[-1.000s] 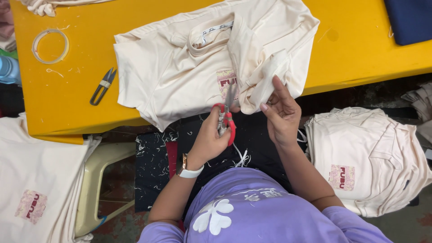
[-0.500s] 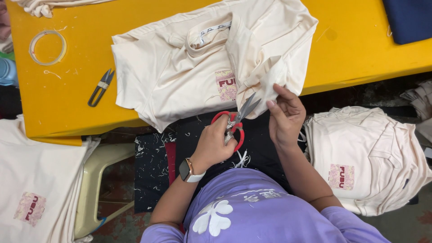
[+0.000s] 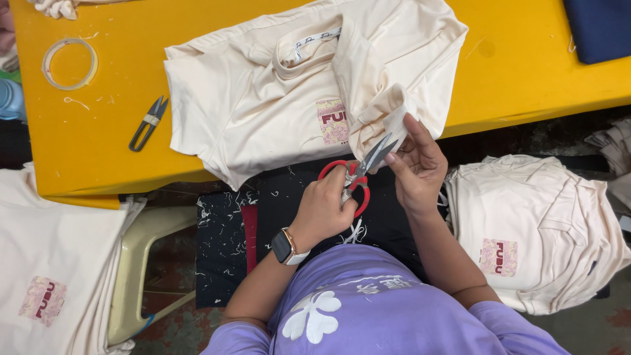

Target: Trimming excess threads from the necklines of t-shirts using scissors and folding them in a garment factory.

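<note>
At the yellow desk (image 3: 98,144) edge, the left hand (image 3: 325,207) grips red-handled scissors (image 3: 358,174), blades open, while the right hand (image 3: 417,164) pinches a fold of the cream shirt (image 3: 263,98).

The scissors (image 3: 351,177) in the left hand (image 3: 325,207) have red handles and grey blades. Just above the fingers (image 3: 402,141) lies a cream shirt (image 3: 289,92) with a pink patch lettered in dark red, on a bright yellow bench (image 3: 92,138). Left of the fingers, black thread snips (image 3: 148,123); far right, dark blue cloth (image 3: 601,26). The person's top (image 3: 368,315) is lilac with a white clover.
</note>
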